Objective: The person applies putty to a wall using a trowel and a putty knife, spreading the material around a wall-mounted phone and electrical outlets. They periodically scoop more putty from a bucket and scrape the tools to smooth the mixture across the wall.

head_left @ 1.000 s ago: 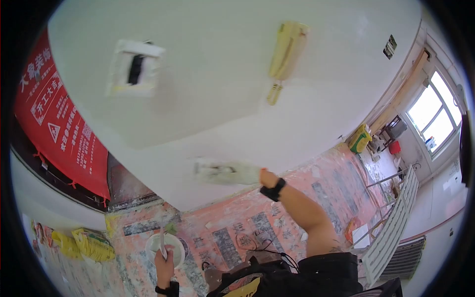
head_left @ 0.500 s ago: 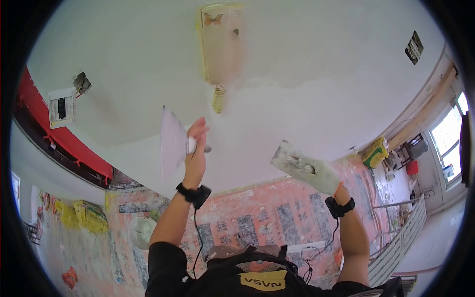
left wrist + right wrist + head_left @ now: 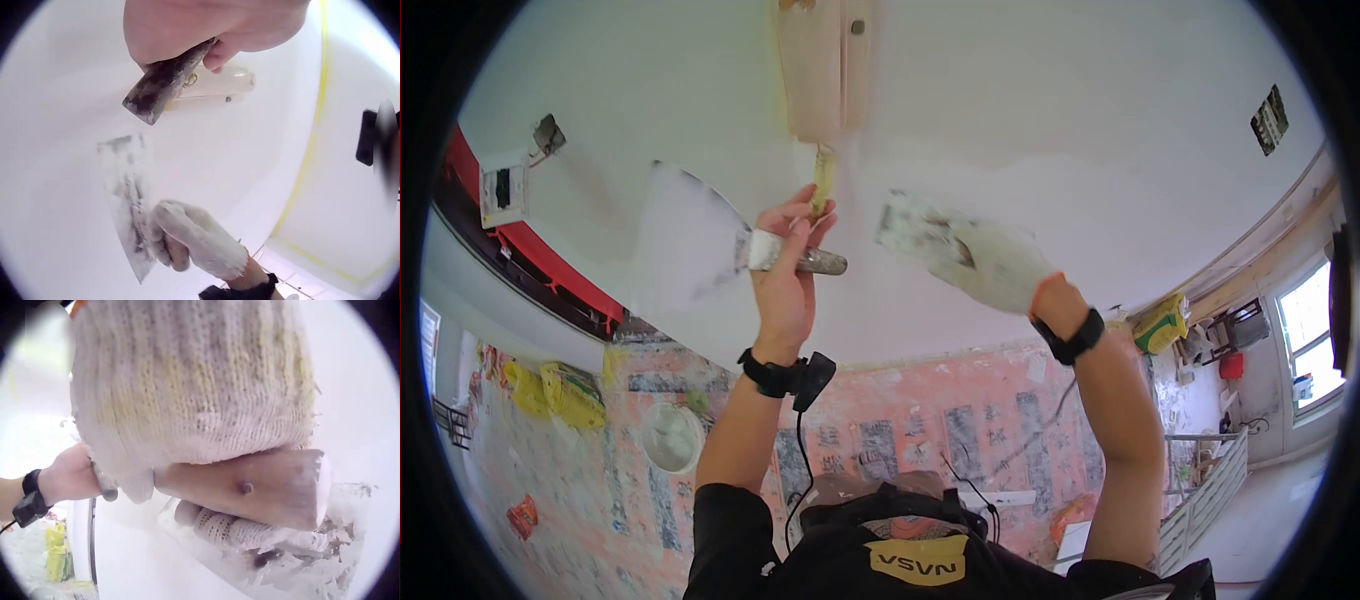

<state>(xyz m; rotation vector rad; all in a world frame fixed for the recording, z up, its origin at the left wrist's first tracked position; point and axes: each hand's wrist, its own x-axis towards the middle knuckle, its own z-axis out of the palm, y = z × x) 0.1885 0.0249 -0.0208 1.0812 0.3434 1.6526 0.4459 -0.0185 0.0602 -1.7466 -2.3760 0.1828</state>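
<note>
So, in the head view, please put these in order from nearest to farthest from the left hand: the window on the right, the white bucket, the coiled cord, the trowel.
From the left hand:
1. Coiled cord: at its fingertips.
2. Trowel: to its right, in the right hand.
3. White bucket: below left, on the floor.
4. Window: far right.

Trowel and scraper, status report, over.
Left hand grips scraper. Gloved right hand grips trowel by wooden handle. Coiled cord by left hand, contact unclear.

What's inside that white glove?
The person's right hand: you can see a bare wrist poking out of the glove. The skin underneath is covered, so it can't be seen.
</note>
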